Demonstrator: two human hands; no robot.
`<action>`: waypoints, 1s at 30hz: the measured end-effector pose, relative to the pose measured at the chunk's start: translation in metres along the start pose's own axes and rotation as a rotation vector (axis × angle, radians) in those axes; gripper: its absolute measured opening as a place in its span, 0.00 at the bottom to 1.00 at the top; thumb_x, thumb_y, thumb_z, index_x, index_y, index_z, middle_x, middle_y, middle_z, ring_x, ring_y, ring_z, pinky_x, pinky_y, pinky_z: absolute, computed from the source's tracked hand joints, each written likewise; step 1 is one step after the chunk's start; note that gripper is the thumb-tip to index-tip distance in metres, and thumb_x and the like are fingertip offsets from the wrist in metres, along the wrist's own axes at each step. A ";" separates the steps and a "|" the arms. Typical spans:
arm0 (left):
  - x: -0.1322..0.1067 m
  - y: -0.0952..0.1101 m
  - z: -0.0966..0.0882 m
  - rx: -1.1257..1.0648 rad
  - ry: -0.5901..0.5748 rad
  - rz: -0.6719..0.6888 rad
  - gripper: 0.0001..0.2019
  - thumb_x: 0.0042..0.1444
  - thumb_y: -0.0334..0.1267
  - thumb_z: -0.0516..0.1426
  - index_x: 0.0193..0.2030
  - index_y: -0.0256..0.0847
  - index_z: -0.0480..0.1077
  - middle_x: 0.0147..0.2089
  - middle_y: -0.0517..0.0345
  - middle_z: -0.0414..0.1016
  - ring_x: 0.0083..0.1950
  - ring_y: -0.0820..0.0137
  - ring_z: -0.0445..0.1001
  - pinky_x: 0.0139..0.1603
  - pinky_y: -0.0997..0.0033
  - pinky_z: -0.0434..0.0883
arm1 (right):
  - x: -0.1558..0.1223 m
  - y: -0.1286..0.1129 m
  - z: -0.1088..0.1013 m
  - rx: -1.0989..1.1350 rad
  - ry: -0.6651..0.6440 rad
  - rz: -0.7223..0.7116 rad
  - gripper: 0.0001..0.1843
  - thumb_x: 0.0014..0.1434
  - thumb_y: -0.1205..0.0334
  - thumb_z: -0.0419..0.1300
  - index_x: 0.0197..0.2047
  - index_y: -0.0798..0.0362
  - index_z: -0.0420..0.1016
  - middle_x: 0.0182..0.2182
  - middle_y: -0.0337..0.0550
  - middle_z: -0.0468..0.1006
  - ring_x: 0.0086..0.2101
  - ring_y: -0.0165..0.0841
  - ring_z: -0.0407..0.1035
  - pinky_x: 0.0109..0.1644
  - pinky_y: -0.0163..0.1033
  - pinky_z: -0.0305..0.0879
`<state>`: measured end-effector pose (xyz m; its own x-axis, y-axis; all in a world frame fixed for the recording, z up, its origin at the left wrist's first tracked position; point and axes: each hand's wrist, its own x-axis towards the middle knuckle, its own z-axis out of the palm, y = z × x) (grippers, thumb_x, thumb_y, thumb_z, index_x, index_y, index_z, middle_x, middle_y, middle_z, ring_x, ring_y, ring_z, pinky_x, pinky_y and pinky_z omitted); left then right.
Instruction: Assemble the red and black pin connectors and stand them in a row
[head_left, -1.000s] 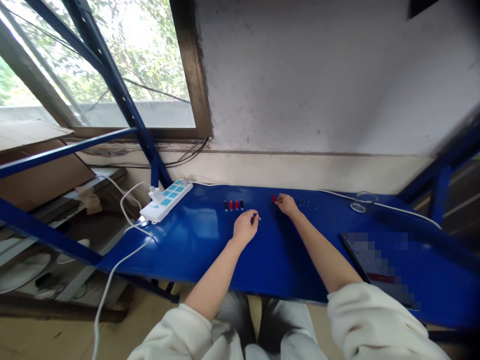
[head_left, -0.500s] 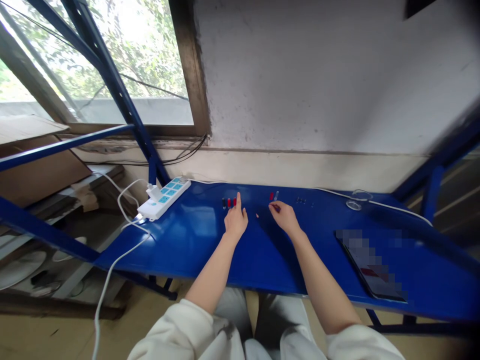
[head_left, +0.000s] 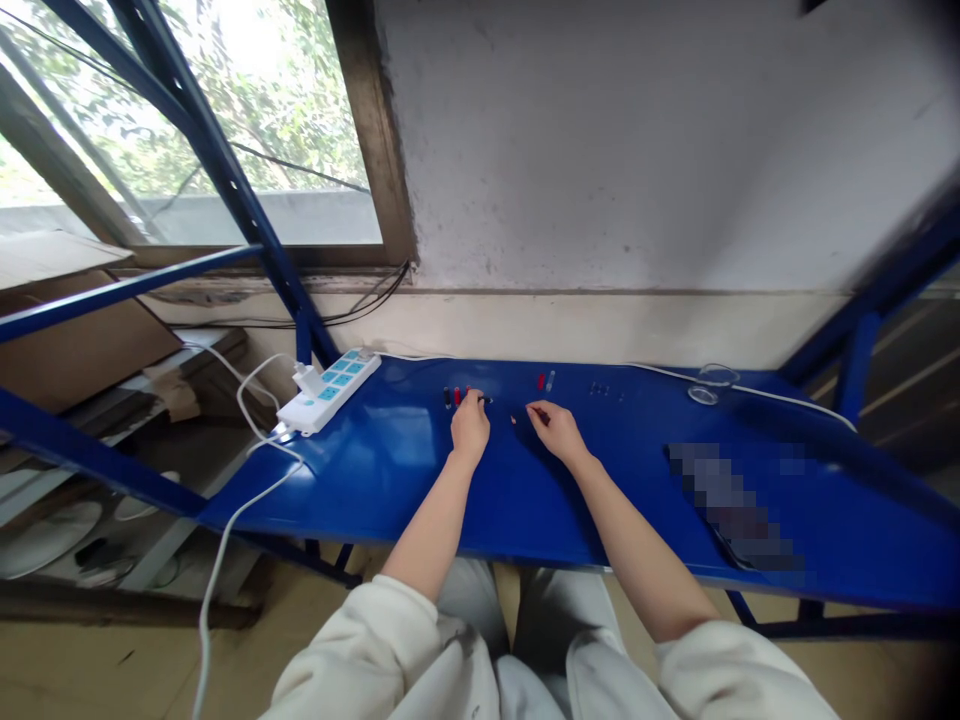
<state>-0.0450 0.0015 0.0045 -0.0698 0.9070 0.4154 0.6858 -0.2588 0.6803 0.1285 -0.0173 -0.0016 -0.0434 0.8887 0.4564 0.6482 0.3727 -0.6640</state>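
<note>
My left hand point(head_left: 470, 430) is closed in a pinch on a small dark cylinder point(head_left: 487, 400) that pokes out to the right of its fingertips. Just left of those fingers stand a small black cylinder point(head_left: 448, 398) and a red cylinder point(head_left: 457, 397); another red one is mostly hidden. My right hand point(head_left: 559, 432) has thumb and forefinger pressed together, and what they hold is too small to name. A tiny pale piece point(head_left: 514, 419) lies between my hands. Beyond my right hand are a red cylinder point(head_left: 541, 381) and a clear tube point(head_left: 550, 380).
A white power strip point(head_left: 330, 392) with a plugged-in adapter lies at the table's left end. Small clear pieces point(head_left: 600, 389) and a transparent ring-shaped object point(head_left: 703, 394) are toward the back right. A dark, partly blurred flat device point(head_left: 724, 510) rests at the right.
My left hand has gone from a pointing forefinger to a pinch on the dark cylinder. My right hand has shifted slightly left, still pinching.
</note>
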 end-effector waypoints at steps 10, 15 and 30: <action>-0.012 0.015 0.009 -0.706 -0.162 -0.028 0.07 0.54 0.34 0.50 0.40 0.37 0.63 0.29 0.58 0.72 0.23 0.78 0.67 0.28 0.76 0.66 | -0.003 -0.020 0.000 0.124 -0.028 0.167 0.23 0.59 0.44 0.40 0.25 0.51 0.62 0.20 0.39 0.68 0.24 0.31 0.64 0.30 0.35 0.56; -0.014 0.017 0.009 -0.797 -0.196 -0.022 0.07 0.54 0.34 0.51 0.40 0.37 0.63 0.28 0.58 0.72 0.22 0.78 0.67 0.28 0.77 0.66 | -0.003 -0.022 0.002 0.264 0.001 0.155 0.26 0.58 0.42 0.40 0.19 0.52 0.58 0.16 0.36 0.63 0.21 0.28 0.59 0.28 0.34 0.55; -0.015 0.020 0.007 -0.831 -0.213 -0.066 0.09 0.53 0.37 0.52 0.40 0.37 0.63 0.29 0.57 0.72 0.22 0.78 0.67 0.28 0.76 0.66 | 0.001 -0.021 0.004 0.557 -0.029 0.251 0.24 0.54 0.40 0.46 0.22 0.52 0.59 0.16 0.34 0.58 0.16 0.24 0.53 0.18 0.31 0.52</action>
<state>-0.0252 -0.0147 0.0083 0.1038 0.9501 0.2941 -0.0741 -0.2875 0.9549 0.1118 -0.0235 0.0101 0.0334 0.9714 0.2350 0.1464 0.2278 -0.9626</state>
